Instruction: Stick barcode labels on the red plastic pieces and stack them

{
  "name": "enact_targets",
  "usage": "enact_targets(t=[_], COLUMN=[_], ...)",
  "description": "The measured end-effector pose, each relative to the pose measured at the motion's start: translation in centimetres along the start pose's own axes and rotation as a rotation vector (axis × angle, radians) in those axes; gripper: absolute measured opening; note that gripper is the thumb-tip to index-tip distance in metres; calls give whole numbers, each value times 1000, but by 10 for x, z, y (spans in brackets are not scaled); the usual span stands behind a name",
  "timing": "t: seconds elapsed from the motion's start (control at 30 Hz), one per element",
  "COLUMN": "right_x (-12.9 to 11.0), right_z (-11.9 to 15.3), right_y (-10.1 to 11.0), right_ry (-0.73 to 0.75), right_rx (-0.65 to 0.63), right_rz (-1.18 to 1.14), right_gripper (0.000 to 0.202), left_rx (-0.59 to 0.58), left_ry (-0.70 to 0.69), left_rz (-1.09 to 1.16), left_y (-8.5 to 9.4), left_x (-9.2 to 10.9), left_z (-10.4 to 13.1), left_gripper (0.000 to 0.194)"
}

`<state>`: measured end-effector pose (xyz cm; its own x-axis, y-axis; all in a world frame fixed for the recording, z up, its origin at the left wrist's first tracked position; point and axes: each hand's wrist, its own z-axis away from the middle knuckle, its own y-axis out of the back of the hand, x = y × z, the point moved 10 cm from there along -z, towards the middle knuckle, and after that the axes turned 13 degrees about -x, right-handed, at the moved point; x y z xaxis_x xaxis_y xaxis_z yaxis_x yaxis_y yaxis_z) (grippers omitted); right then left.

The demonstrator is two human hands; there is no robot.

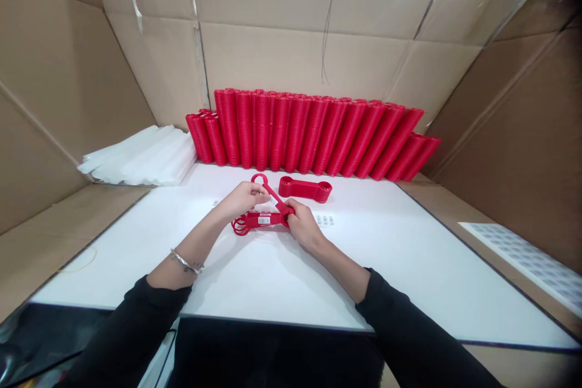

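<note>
My right hand (pixel 305 227) is closed around the ringed ends of several flat red plastic strips with rings at both ends (pixel 279 219), fanned out just above the white table. One red strip (pixel 275 197) angles up and left, apart from the rest. My left hand (pixel 245 199) is pinched at that strip's middle, its fingertips at a small white label (pixel 273 200). On the lower strips a white barcode label (pixel 264 220) faces up. Just behind my hands lies a short stack of the same red strips (pixel 305 189).
Tall red stacks (pixel 291 133) stand in a row along the cardboard back wall (pixel 273 54). White plastic sleeves (pixel 140 154) lie at the back left. Small barcode labels (pixel 325 220) lie right of my hands. A printed sheet (pixel 522 260) is at the right edge, a rubber band (pixel 84 264) at left.
</note>
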<state>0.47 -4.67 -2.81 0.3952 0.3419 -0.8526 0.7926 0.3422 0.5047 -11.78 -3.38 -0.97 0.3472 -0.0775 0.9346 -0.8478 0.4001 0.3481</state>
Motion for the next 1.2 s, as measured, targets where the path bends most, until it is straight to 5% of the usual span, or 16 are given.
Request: enact_targets(t=[0.37, 0.57, 0.7, 0.8, 0.9, 1.2], right_x=[1, 1, -1, -3, -5, 4], right_z=[-1, 0, -1, -1, 1, -3], right_y=[-2, -2, 0, -1, -2, 6], right_ry=[13, 33, 76, 82, 85, 69], right_rx=[-3, 16, 34, 31, 24, 52], right_rz=[8, -13, -29, -42, -59, -92], right_gripper=[23, 24, 23, 22, 21, 24], left_rx=[65, 200, 300, 404, 513, 491], left_ry=[1, -105, 8, 38, -6, -123], left_rz=[-129, -567, -803, -803, -729, -596], left_y=[2, 0, -7, 1, 19, 37], left_x=[6, 23, 23, 23, 24, 28], left_z=[0, 8, 15, 19, 22, 21], left_gripper=[18, 23, 42, 52, 41, 22])
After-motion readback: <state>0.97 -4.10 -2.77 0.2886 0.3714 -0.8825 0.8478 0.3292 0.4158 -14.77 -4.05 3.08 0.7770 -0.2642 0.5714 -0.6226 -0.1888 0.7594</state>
